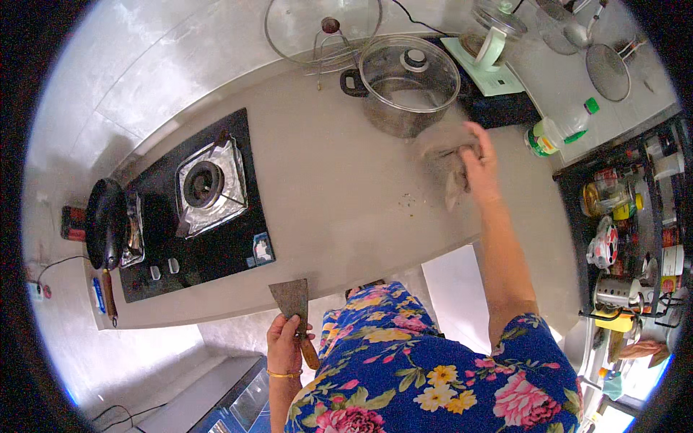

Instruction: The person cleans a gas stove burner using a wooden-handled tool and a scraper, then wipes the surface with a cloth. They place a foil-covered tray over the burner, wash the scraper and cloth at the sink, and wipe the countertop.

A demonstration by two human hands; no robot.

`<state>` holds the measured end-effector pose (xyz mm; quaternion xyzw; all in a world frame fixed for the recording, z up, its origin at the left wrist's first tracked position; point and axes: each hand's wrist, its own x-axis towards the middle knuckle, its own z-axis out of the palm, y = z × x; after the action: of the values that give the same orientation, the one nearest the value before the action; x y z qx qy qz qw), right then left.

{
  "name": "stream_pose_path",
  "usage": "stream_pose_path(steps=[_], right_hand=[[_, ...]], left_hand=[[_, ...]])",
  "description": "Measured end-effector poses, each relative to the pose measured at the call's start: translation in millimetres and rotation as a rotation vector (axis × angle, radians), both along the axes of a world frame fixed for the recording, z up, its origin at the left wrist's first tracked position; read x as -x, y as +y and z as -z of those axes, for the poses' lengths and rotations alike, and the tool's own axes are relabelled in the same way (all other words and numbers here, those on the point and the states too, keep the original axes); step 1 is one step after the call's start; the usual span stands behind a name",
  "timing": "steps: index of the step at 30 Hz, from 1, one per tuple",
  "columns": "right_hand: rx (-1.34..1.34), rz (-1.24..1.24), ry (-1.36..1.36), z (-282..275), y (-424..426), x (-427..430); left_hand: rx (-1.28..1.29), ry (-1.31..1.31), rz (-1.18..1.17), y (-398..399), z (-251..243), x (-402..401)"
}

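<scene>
My left hand (285, 336) grips a metal scraper (293, 300) with a wooden handle, its wide blade pointing up near the counter's front edge. On the right, my right hand (482, 165) holds a greyish-brown cloth (446, 154), blurred, on or just above the counter (346, 205). Just beyond the cloth stands a steel pot (406, 116) with a glass lid (410, 73) on it. Dark crumbs (407, 201) lie on the counter to the left of the cloth's lower end.
A black gas hob (162, 270) with a foil-lined burner is at the left, a black pan (104, 222) at its far side. A wire stand (327, 48) leans behind. At the right are a plastic bottle (560, 127), strainers (608, 72) and a loaded rack (584, 216).
</scene>
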<state>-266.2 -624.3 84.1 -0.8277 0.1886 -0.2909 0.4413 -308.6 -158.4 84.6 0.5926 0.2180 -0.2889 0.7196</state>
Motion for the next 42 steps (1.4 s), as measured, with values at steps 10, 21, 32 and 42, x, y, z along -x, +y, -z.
stream_pose_path(steps=[10,21,32,42], right_hand=[[-0.01,0.004,0.139,4,186,-29],[0.772,-0.564,0.121,35,232,-17],[0.687,-0.096,0.401,47,177,-5],[0.729,0.321,0.506,57,99,-11]], left_hand=[[-0.029,0.005,0.043,-3,-1,2],[-0.091,0.023,0.064,27,12,7],[-0.016,-0.026,0.131,15,11,-9],[-0.029,-0.039,0.172,10,6,-5]])
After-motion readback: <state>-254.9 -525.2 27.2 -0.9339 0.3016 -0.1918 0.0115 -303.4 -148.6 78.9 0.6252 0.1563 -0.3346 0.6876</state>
